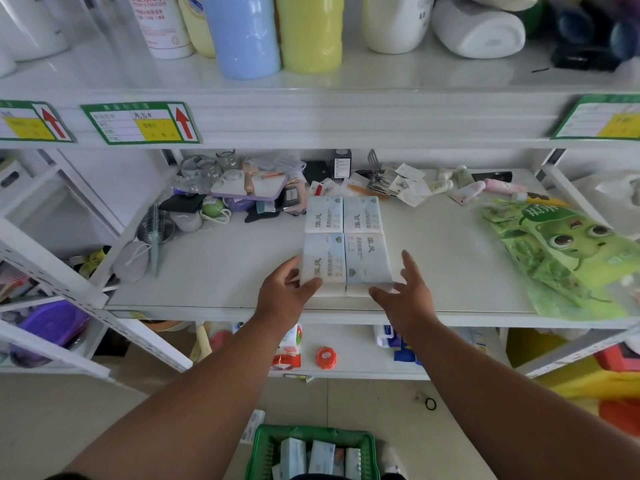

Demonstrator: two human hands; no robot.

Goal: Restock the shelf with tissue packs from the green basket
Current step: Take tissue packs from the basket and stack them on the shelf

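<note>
Four tissue packs (346, 242) sit in a two-by-two block mid-shelf (225, 271). Your left hand (287, 294) grips the front-left pack; your right hand (403, 289), fingers spread, touches the front-right. Shove unevenly and the block could skew into the clutter behind. More packs wait in the green basket (266, 445).

On the top board stand a blue bottle (247, 36) and a yellow bottle (310, 31) side by side, with a rolled white towel (479, 27) towards the right. Green price labels (142, 123) are stuck on that board's front edge. At the back left corner of the middle board lie a hairbrush (154, 233), glass jars (211, 168) and a purple-rimmed mirror (249, 187). A large green bag with a cartoon face (568, 254) lies at the right edge. Lower down, an orange tape roll (326, 357) sits near the front.
</note>
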